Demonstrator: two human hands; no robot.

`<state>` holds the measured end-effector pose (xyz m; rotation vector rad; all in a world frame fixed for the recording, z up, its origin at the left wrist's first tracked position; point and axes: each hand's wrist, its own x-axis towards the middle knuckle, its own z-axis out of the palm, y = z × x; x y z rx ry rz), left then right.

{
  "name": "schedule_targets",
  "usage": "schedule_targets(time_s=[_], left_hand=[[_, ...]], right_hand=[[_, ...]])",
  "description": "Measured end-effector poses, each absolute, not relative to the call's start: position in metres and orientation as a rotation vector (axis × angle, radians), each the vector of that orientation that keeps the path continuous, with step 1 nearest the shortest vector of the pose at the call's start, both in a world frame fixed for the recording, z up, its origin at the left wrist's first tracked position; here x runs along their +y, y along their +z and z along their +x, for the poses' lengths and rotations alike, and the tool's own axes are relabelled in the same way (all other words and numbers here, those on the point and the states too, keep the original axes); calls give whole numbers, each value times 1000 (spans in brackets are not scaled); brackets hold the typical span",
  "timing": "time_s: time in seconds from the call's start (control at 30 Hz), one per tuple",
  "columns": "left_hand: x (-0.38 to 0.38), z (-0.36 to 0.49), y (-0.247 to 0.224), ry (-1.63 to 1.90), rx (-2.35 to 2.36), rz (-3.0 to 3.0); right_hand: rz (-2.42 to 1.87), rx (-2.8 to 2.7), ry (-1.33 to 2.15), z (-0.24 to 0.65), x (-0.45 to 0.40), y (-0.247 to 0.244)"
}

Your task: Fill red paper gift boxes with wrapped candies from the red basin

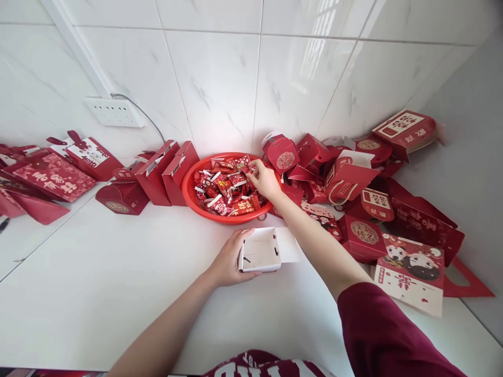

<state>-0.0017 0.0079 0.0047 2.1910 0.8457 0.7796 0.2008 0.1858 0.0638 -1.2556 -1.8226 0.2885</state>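
My left hand [228, 260] grips a small open box [260, 250] by its left side, with thumb and fingers wrapped round the edge. The box is white inside, and its flap stands out to the right. Beyond it sits a red plastic basket [192, 203] filled with wrapped candies [225, 189] in red, gold and white. My right hand [264, 180] reaches over the basket's right side. Thumb and forefinger pinch a red wrapped candy [244, 168] at the top of the pile; the fingers partly hide it.
Red gift boxes [121, 196] and upright red bags [157, 173] line the wall on the left. A heap of red boxes [363, 233] crowds the right, with a printed card box [411, 275] at its front. A socket strip [113, 111] is on the tiled wall [220, 78].
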Motion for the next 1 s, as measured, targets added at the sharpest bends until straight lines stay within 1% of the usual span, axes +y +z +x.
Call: schedule_targets(time_s=[0.27,0.4,0.5,0.63,0.83,1.0], left_hand=[[4,-1,8,773,846,2205],[4,0,8,786,858,2186],[4,0,8,782,846,2185],[4,-1,7,755,862,2175],[5,-3,5,742,875,2167],[6,-2,3,748,860,2170]], right_hand=[[-1312,-1782,188,195,157,75],[-1396,-1807,223,196,154,87],[-1399,-1956,353,185,147,90],[-1399,-2126,548,154,135,81],[-1468,-2056,805,131,147,65],[-1246,-2005,1160,140,159,61]])
